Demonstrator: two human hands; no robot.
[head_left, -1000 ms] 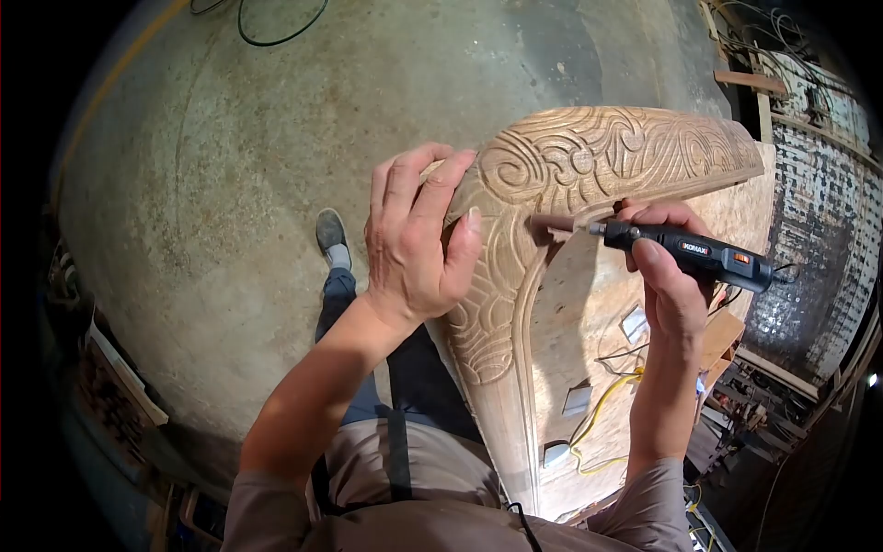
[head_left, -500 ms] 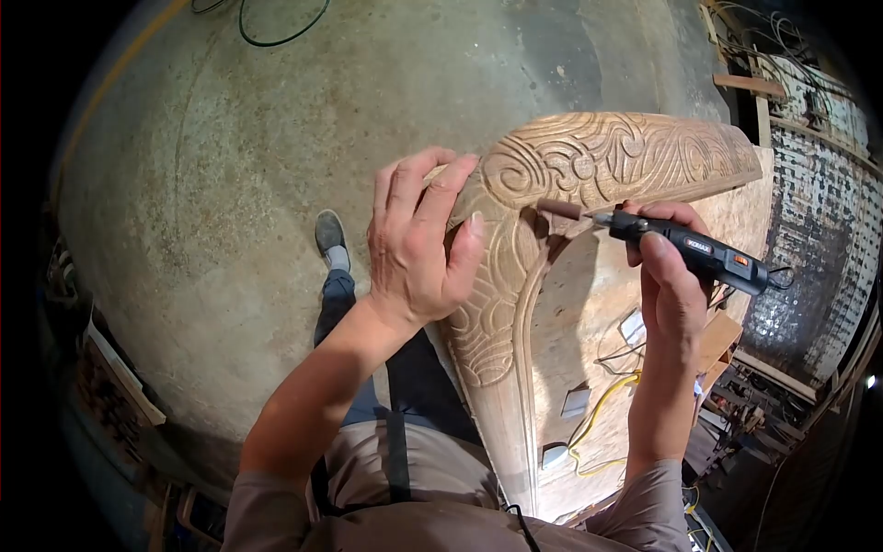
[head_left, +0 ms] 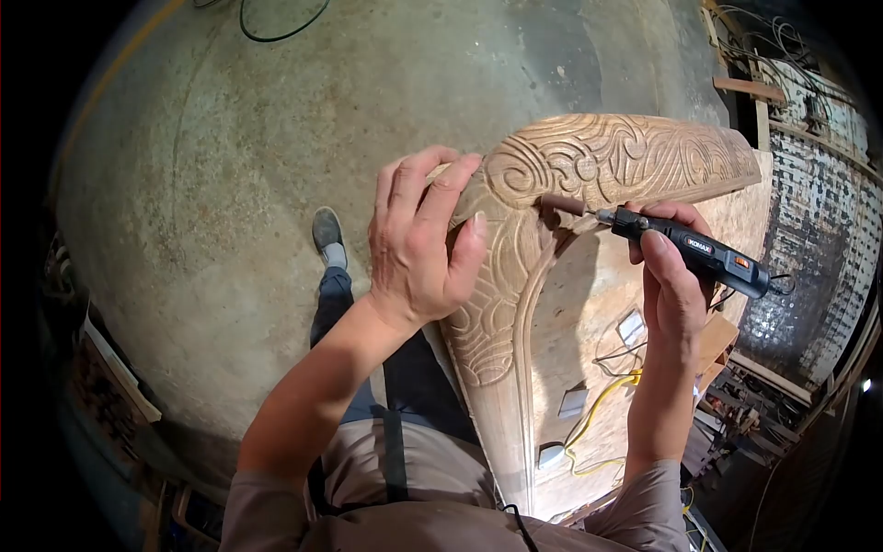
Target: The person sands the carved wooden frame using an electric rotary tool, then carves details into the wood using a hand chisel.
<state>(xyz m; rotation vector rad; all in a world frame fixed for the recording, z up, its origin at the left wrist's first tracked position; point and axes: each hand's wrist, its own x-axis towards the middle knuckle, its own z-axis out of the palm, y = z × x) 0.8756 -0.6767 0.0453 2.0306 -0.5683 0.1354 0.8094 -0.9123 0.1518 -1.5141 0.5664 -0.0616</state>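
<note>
A curved wooden piece [head_left: 635, 152] with carved swirls lies on a light wooden board [head_left: 575, 340]. My left hand [head_left: 418, 230] rests against the outer side of its bend, thumb apart from the fingers, fingertips curling over the edge. In my right hand [head_left: 671, 258] is a black rotary tool [head_left: 704, 253], held between thumb and fingers, with its cord leaving the back end. The tool's brown cylindrical sanding tip [head_left: 562, 204] is at the inner corner of the bend; whether it touches the wood I cannot tell.
A yellow cord [head_left: 593, 423] and small flat pieces lie on the board. At the right stand a paint-stained panel [head_left: 809, 221] and scrap wood. My shoe [head_left: 326, 228] is on the concrete floor [head_left: 248, 184], where a dark hose [head_left: 285, 35] lies at the top.
The rotary tool's tip has shifted slightly up and to the right along the inner corner, with my right hand. My left hand stays almost in place on the wood.
</note>
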